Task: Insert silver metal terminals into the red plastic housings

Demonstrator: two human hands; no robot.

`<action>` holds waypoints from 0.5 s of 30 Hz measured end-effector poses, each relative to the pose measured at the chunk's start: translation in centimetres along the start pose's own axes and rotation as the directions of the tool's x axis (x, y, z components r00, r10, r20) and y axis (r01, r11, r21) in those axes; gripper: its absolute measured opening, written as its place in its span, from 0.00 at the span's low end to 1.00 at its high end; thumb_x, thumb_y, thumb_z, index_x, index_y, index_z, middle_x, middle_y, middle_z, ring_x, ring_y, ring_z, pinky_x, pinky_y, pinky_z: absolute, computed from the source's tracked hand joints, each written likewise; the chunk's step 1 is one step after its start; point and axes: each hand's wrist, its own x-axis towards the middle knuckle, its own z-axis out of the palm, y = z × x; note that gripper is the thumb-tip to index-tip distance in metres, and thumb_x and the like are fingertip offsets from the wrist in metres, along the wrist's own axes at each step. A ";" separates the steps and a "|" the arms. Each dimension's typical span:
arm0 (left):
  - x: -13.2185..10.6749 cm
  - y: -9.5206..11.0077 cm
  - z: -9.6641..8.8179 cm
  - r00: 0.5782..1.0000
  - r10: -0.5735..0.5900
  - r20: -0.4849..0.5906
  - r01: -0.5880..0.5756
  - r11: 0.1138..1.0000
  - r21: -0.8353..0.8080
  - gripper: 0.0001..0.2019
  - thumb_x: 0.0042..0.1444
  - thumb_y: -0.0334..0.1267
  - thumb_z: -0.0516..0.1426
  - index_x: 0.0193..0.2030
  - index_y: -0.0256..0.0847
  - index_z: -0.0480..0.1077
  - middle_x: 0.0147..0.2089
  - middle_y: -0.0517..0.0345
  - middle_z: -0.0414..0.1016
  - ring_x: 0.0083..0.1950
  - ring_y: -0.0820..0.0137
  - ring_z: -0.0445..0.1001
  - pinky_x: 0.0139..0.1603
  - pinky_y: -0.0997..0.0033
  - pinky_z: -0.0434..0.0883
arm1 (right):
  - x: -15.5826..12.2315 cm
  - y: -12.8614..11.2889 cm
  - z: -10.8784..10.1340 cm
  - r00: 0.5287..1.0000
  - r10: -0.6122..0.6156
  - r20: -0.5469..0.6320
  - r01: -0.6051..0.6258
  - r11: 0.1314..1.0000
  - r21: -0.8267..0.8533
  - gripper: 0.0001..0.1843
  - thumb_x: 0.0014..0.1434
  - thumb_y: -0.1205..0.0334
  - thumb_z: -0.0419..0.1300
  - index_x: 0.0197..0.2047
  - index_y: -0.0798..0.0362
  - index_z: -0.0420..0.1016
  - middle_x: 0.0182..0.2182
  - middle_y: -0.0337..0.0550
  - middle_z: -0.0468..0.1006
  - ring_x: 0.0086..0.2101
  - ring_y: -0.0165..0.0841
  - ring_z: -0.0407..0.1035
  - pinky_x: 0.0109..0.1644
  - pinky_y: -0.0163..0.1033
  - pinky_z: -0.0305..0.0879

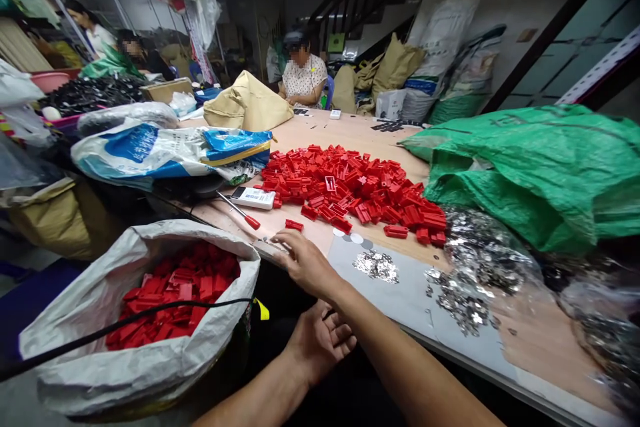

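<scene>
My right hand [307,265] reaches across to the table's near edge, fingers stretched out and nothing visible in them. Just beyond it lies a single red plastic piece [294,225], and a screwdriver [240,211] with a red handle is close by on the left. Below the right forearm, my left hand [320,340] is palm up in front of the table, its fingers loosely curled and apart, with no object seen in it. A big heap of red plastic pieces [350,183] covers the middle of the table. To my left, a white sack [65,340] holds more red pieces.
Small shiny metal parts [376,267] lie on a grey sheet [405,303], near a clear bag of metal parts [487,247]. A green sack [530,173] rests at right. A black cable [135,313] crosses the white sack. Across the table sits a person [304,77].
</scene>
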 end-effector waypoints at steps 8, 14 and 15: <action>0.8 0.5 -0.5 0.999 -0.007 -0.053 0.003 0.998 -0.066 0.17 0.52 0.48 0.60 0.42 0.36 0.70 0.30 0.56 0.76 0.28 0.69 0.74 0.40 0.63 0.68 | 2.1 6.7 -0.5 0.972 0.235 -0.012 -0.227 0.921 -0.317 0.16 0.57 0.70 0.57 0.50 0.51 0.69 0.58 0.49 0.61 0.52 0.38 0.64 0.54 0.44 0.60; -0.3 2.3 0.4 0.993 0.106 -0.048 -0.106 0.994 -0.012 0.16 0.55 0.46 0.59 0.41 0.34 0.71 0.30 0.55 0.76 0.30 0.70 0.75 0.38 0.66 0.70 | 1.7 7.1 -0.2 0.975 0.224 0.011 -0.210 0.929 -0.306 0.11 0.58 0.71 0.56 0.44 0.53 0.71 0.44 0.45 0.71 0.44 0.34 0.67 0.49 0.38 0.62; -0.6 2.7 0.6 0.990 0.137 -0.035 -0.137 0.991 0.002 0.16 0.55 0.46 0.58 0.41 0.34 0.71 0.31 0.54 0.76 0.31 0.70 0.76 0.39 0.66 0.70 | 1.1 6.8 -0.4 0.976 0.219 -0.002 -0.209 0.932 -0.296 0.11 0.58 0.71 0.56 0.44 0.53 0.71 0.44 0.45 0.71 0.44 0.33 0.67 0.49 0.37 0.62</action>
